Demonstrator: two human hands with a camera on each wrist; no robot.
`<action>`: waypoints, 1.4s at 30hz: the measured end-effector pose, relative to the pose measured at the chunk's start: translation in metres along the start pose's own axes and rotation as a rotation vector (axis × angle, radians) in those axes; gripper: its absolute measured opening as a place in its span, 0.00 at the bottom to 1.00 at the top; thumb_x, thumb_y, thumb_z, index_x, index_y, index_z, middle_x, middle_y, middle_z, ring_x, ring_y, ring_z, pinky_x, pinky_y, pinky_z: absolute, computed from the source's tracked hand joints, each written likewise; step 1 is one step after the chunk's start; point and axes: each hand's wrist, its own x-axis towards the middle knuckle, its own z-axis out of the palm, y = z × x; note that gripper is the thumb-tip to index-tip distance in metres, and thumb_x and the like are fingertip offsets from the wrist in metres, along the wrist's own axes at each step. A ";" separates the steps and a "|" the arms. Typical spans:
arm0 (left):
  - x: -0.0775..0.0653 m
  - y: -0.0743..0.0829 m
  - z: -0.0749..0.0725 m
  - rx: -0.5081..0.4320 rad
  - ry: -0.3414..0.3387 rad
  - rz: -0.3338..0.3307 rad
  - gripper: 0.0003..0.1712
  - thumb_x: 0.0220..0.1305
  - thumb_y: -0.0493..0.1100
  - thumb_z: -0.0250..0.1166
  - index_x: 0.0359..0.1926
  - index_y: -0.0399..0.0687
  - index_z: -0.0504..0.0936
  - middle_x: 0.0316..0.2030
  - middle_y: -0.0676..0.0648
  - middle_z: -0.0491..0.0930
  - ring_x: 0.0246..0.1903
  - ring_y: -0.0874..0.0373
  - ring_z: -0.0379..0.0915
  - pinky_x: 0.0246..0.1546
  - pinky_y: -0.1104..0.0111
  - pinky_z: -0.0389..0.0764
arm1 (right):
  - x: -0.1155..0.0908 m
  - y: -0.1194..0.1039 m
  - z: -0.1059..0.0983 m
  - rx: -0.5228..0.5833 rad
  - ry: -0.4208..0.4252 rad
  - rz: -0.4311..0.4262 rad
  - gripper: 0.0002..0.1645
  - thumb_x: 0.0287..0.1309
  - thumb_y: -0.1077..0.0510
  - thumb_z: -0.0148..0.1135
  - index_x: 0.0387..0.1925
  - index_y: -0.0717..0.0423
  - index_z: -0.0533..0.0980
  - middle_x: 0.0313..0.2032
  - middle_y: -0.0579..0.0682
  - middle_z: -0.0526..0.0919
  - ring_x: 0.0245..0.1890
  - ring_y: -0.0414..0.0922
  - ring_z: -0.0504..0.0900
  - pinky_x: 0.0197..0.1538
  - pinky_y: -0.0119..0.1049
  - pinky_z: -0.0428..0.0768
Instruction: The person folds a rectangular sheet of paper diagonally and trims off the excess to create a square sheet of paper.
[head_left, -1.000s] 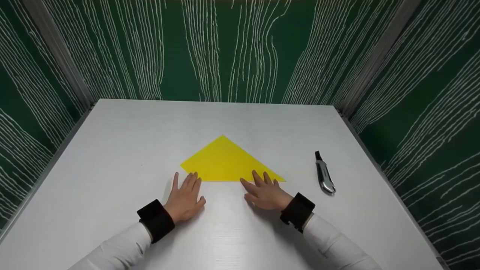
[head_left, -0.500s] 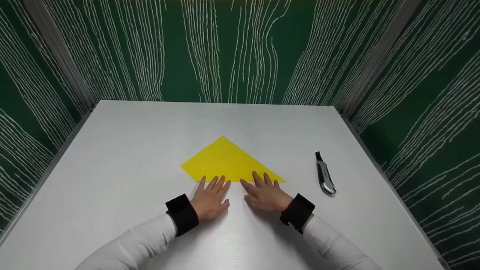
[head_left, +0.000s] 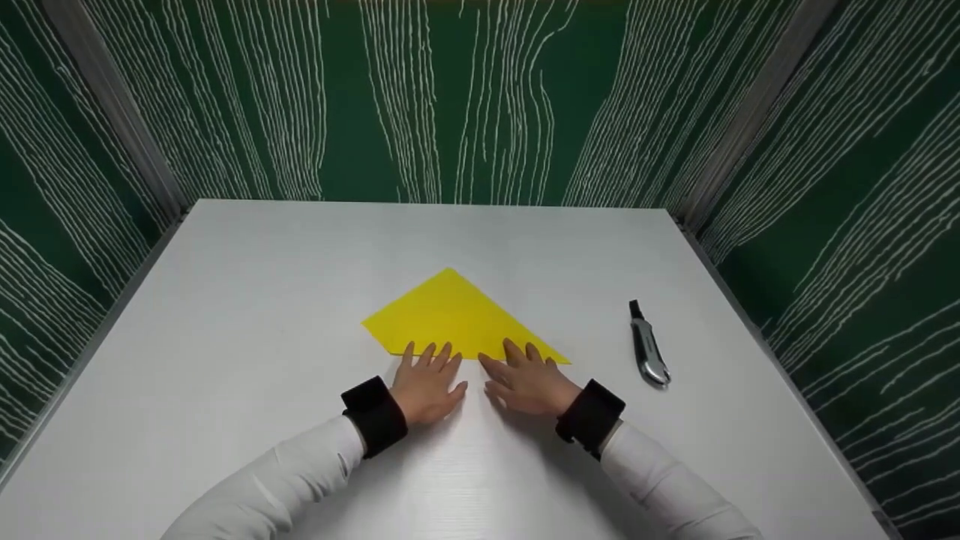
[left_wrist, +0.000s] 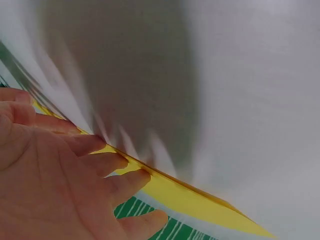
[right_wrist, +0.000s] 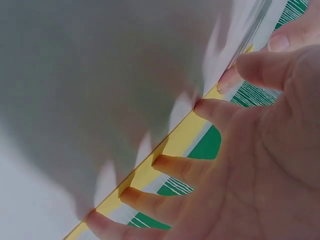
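Note:
A yellow sheet of paper (head_left: 442, 315), apparently folded, lies on the white table with its peak pointing away from me. My left hand (head_left: 427, 388) rests at the left part of its near edge, fingers spread and fingertips on the paper. Close beside it, my right hand (head_left: 531, 384) touches the right part of that edge, also with spread fingers. In the left wrist view the paper's edge (left_wrist: 190, 189) runs under the fingertips and looks slightly layered. The right wrist view shows the fingertips along the yellow edge (right_wrist: 172, 142). Neither hand grips anything.
A grey and black utility knife (head_left: 649, 346) lies on the table to the right of the paper. Green walls (head_left: 360, 105) with white wavy lines surround the white table (head_left: 247, 300) at the back and sides.
My left hand has slid right along the near edge, close to the right hand, then slightly away from me. The paper's left part has shifted slightly away. The right hand has stayed nearly still.

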 end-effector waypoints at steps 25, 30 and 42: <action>0.037 -0.024 -0.019 -0.031 0.010 -0.065 0.29 0.81 0.55 0.41 0.77 0.61 0.66 0.79 0.39 0.59 0.79 0.44 0.55 0.79 0.37 0.46 | 0.025 -0.001 -0.011 -0.002 -0.009 -0.120 0.37 0.79 0.39 0.43 0.79 0.51 0.59 0.80 0.60 0.57 0.79 0.61 0.59 0.78 0.60 0.63; 0.042 -0.032 -0.021 -0.029 -0.004 -0.070 0.28 0.82 0.54 0.41 0.78 0.62 0.65 0.80 0.42 0.58 0.80 0.44 0.54 0.79 0.36 0.46 | 0.030 0.005 -0.018 0.028 -0.032 -0.180 0.34 0.79 0.41 0.42 0.77 0.51 0.64 0.79 0.57 0.60 0.80 0.59 0.60 0.80 0.57 0.61; 0.040 -0.030 -0.012 -0.017 0.044 -0.043 0.28 0.81 0.53 0.45 0.77 0.58 0.66 0.79 0.43 0.60 0.79 0.44 0.55 0.79 0.37 0.48 | 0.038 0.015 -0.023 0.056 -0.041 -0.265 0.30 0.81 0.44 0.40 0.74 0.52 0.69 0.78 0.56 0.65 0.78 0.59 0.62 0.79 0.58 0.62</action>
